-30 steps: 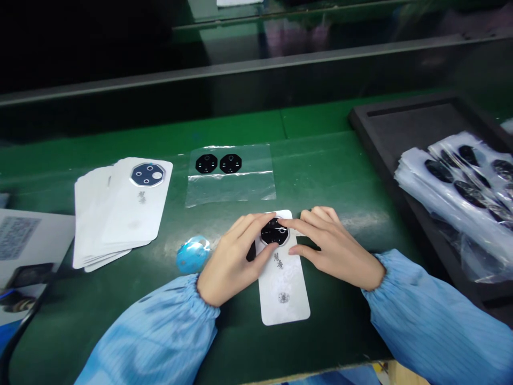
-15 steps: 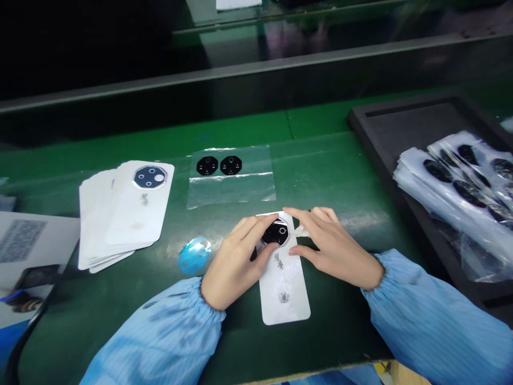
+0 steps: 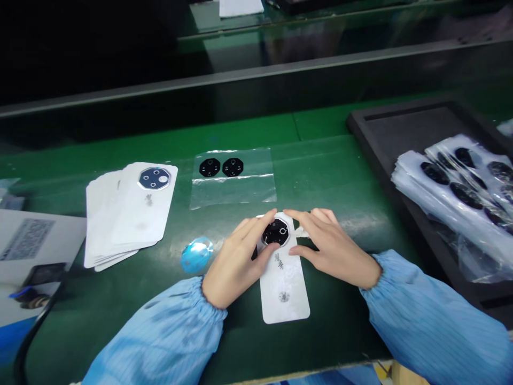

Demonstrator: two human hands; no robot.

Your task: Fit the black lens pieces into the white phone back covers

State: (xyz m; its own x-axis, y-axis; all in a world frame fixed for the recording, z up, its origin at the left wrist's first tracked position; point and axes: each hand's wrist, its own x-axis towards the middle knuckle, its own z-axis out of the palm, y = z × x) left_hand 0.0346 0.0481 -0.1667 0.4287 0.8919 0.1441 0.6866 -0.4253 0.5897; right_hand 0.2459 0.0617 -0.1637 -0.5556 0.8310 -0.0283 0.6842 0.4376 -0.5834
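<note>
Head view: glossy black octagon [image 3: 274, 232] is set on white oblong panel [image 3: 284, 278], two octagons [image 3: 209, 168] are left; whether left hand [image 3: 239, 255] or right hand [image 3: 334, 243] grips cannot be told.

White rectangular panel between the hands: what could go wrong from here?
The glossy black octagonal plate on this white panel might smudge, since the thumb of the bare left hand sits at its edge. The shiny, roundish blue film lies close beside that hand and might get brushed by its blue fabric sleeve.

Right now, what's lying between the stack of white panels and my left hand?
In the head view, a shiny blue piece lies on the green tabletop between the stack of white panels and your left hand, closer to the hand.
</note>
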